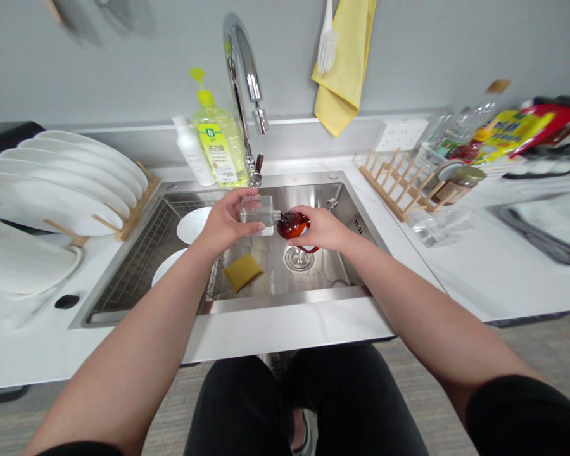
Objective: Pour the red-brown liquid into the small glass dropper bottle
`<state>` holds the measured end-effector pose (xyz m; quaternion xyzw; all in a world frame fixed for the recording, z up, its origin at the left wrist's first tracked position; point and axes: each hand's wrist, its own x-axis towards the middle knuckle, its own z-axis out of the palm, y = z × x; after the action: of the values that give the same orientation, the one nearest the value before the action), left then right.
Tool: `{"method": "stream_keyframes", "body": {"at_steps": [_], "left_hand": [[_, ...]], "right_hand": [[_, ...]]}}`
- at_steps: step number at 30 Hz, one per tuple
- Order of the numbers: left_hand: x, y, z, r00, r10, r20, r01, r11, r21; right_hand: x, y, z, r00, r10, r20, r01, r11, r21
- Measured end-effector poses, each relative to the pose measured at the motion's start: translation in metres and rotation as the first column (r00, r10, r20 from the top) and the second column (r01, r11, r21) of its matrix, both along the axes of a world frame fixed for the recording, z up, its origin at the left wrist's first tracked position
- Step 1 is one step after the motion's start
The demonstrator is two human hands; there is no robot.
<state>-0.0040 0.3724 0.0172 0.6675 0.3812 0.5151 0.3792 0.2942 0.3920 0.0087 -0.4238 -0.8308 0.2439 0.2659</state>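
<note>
My left hand [227,221] is closed around a clear, square-sided bottle [261,212] with a narrow neck, tipped on its side. In my right hand [317,229] is a dark reddish-amber bottle [292,224], also lying sideways; my fingers hide part of it. The neck of the clear bottle points at the dark end of the amber one, and the two meet or nearly meet. Both are held above the steel sink [275,278]. A yellow sponge [242,273] lies in the basin below, left of the drain [299,258].
Left in the sink, white plates [192,225] sit on a wire rack [123,272]. A chrome faucet [241,76] arches behind, beside a dish soap bottle [220,145]. More plates [52,183] stand left. At right are a wooden rack [399,183] and a jar [457,184].
</note>
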Motion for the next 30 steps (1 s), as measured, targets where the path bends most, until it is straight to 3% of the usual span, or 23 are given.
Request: {"method": "stream_keyframes", "body": {"at_steps": [19, 30], "left_hand": [[-0.002, 0.004, -0.001, 1.0, -0.001, -0.007, 0.002, 0.999, 0.045], [0.0, -0.007, 0.013, 1.0, 0.016, -0.002, -0.016, 1.0, 0.002]], "right_hand": [[-0.001, -0.002, 0.001, 1.0, -0.004, -0.008, 0.004, 1.0, -0.003], [-0.004, -0.005, 0.004, 0.999, -0.004, -0.045, 0.003, 1.0, -0.03]]}}
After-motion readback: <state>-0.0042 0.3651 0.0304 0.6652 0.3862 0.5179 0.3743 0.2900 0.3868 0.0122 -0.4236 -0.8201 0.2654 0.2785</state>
